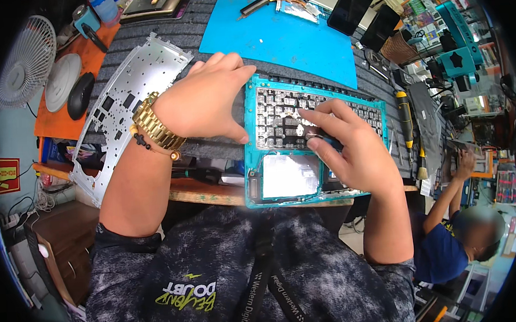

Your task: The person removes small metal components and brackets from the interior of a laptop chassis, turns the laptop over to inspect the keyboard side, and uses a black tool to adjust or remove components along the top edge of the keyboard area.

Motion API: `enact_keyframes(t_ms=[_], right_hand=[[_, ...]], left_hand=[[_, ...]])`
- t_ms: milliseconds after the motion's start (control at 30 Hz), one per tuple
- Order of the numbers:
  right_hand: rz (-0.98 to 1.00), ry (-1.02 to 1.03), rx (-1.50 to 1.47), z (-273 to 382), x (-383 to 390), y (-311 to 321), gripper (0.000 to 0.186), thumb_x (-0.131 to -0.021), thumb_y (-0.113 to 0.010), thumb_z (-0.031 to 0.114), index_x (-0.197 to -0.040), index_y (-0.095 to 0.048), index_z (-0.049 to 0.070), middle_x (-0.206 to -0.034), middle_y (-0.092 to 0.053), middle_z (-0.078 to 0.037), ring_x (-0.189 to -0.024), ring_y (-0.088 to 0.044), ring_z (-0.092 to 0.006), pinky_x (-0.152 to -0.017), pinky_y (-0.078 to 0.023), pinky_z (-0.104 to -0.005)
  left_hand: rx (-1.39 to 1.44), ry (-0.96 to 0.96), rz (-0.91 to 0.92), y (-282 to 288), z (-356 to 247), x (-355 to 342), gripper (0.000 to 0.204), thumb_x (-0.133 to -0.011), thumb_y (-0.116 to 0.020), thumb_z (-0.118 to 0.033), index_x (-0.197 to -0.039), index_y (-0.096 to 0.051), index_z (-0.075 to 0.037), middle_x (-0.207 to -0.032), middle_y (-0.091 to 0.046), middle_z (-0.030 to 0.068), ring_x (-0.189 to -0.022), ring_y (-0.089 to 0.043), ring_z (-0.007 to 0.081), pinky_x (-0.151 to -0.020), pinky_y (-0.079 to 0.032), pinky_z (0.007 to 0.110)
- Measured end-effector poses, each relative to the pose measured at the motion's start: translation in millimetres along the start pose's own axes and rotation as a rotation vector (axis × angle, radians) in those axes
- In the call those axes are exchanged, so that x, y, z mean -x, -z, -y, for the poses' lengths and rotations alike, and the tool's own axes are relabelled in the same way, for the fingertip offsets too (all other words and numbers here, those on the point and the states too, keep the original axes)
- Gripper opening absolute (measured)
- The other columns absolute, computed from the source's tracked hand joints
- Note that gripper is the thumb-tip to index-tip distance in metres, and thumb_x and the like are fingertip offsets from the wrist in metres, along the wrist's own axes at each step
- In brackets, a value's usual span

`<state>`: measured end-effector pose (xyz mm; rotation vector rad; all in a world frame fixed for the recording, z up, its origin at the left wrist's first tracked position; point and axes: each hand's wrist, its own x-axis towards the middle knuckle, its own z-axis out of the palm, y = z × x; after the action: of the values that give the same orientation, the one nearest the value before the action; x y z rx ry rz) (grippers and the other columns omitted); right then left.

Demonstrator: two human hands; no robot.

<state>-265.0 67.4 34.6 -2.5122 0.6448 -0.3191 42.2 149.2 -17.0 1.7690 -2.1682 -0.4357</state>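
A teal laptop top case [251, 175] lies inside-up at the bench's near edge. Set in it is a keyboard [277, 140], its pale key parts and black gaps exposed, above a silvery rectangular panel [290, 175]. My left hand [212, 99] is spread along the case's left side, thumb at the edge and index finger by the far corner. Over the middle of the keyboard, my right hand [352, 145] bends down with thumb and index finger apart, their tips on the keys. Its other fingers are partly hidden. Left of the case lies a perforated silver metal plate [133, 68], partly under my left arm.
A blue mat [288, 50] beyond the case carries a tool and small parts. To the right lie a yellow-black screwdriver [404, 117] and a brush [422, 168]. A fan [26, 62] and a black mouse [81, 95] are at left. Another person [446, 250] works at right.
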Motion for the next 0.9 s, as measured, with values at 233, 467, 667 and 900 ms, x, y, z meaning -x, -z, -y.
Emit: enact_keyframes(t_ms=[233,467,667,900], right_hand=[[-0.167,-0.234,-0.389,-12.1,-2.7,10.8,0.067,-0.093,-0.069,-0.013,-0.158,-0.071,0.004,-0.115,-0.077,-0.006,-0.1,-0.066,-0.0114,-0.088,-0.054,-0.0295],[-0.208,-0.361,-0.624,-18.9,-9.0,17.0,0.063,-0.097,-0.07,-0.011,-0.158,-0.071,0.003,-0.109,-0.074,0.0,-0.087,-0.062,-0.0049,-0.076,-0.049,-0.024],[-0.186,-0.387,-0.555,-22.9,-12.7,17.4,0.052,-0.099,-0.076,-0.001,-0.151,-0.076,0.003,-0.109,-0.076,0.001,-0.096,-0.065,-0.0064,-0.089,-0.057,-0.0281],[-0.17,-0.363,-0.476,-31.0,-20.8,9.4,0.049,-0.098,-0.078,0.0,-0.147,-0.078,0.001,-0.103,-0.074,0.003,-0.091,-0.063,-0.0048,-0.084,-0.056,-0.0264]], left_hand=[[0.165,-0.141,-0.18,10.8,11.5,-8.1,0.068,-0.087,-0.098,-0.019,-0.148,-0.074,-0.001,-0.13,-0.077,0.0165,-0.129,-0.071,0.0365,-0.111,-0.058,0.047],[0.307,-0.17,-0.304,7.9,6.9,-17.9,0.026,-0.1,-0.084,-0.01,-0.123,-0.084,0.002,-0.108,-0.084,0.0156,-0.102,-0.081,0.0316,-0.095,-0.063,0.043],[0.312,-0.155,-0.284,3.9,6.5,-20.3,0.023,-0.101,-0.083,-0.01,-0.12,-0.085,0.002,-0.106,-0.085,0.0158,-0.1,-0.082,0.0304,-0.092,-0.064,0.042],[0.317,-0.14,-0.296,0.6,6.8,-21.9,0.02,-0.099,-0.083,-0.011,-0.113,-0.086,0.003,-0.104,-0.086,0.0196,-0.098,-0.084,0.033,-0.09,-0.066,0.044]])
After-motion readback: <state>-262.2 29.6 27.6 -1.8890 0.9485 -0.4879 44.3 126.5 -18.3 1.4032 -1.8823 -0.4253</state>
